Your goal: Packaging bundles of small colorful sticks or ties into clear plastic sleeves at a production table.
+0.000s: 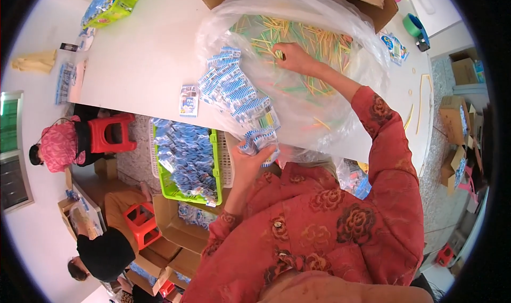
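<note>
My left hand is closed around the near end of a string of small blue-and-white packets, at the table's front edge. The packets lie folded over one another, running up along the left side of a clear plastic bag. Inside the spread-open bag are many thin sticks in yellow, green and pink. My right hand reaches over the bag, fingers pinched together, with greenish-yellow stick ends at the fingertips. A single packet lies apart, left of the string.
A green crate full of packets stands below the table at left, beside a cardboard box. Another green basket sits at the far left. A tape dispenser lies far right. Two people and red stools are at left.
</note>
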`<state>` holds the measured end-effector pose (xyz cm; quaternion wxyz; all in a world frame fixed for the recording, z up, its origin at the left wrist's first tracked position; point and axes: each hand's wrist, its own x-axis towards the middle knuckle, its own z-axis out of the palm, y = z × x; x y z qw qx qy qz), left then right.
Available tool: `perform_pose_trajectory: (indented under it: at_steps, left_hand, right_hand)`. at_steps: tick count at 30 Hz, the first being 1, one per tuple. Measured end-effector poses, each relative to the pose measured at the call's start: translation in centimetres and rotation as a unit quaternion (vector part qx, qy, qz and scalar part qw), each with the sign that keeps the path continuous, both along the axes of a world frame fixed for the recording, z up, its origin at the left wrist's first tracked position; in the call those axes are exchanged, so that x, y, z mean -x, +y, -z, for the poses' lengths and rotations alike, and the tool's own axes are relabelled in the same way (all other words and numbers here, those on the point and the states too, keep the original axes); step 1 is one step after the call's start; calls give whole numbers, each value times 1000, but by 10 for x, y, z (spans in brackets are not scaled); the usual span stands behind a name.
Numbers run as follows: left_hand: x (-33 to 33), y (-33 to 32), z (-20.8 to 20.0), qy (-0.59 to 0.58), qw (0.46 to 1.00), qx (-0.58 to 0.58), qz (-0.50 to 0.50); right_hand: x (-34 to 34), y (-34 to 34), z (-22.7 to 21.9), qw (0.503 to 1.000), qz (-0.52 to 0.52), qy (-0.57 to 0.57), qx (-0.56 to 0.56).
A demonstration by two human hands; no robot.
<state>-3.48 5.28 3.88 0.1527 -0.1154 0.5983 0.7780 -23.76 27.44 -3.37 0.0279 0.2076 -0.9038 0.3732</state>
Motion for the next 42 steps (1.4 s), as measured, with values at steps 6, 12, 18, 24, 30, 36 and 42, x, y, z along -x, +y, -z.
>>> perform_pose_trajectory:
  at_steps: [6, 12, 18, 24, 30, 36, 42]
  left_hand:
    - [8, 7, -5, 52, 999, 11, 13]
    - [20, 25, -13, 94, 994, 43, 37]
    - [21, 56, -11, 121, 990, 46, 61]
    - [18, 74, -12, 179, 972, 125, 88]
    - [19, 79, -9, 198, 961, 161, 106]
    - [20, 82, -11, 208, 952, 186, 128]
    - [21, 80, -10, 242, 935, 205, 157]
  right_hand:
    - [-18, 5, -14, 998, 15, 32, 56]
    - [-89, 13, -111, 955, 55, -150, 250]
    - [-143, 22, -144, 903, -74, -107, 410]
    - [-160, 38, -148, 866, -44, -260, 425]
    - [-163, 49, -138, 823, -28, -340, 454]
    - [-164, 55, -132, 804, -28, -374, 462]
    - [-167, 56, -131, 832, -12, -349, 431]
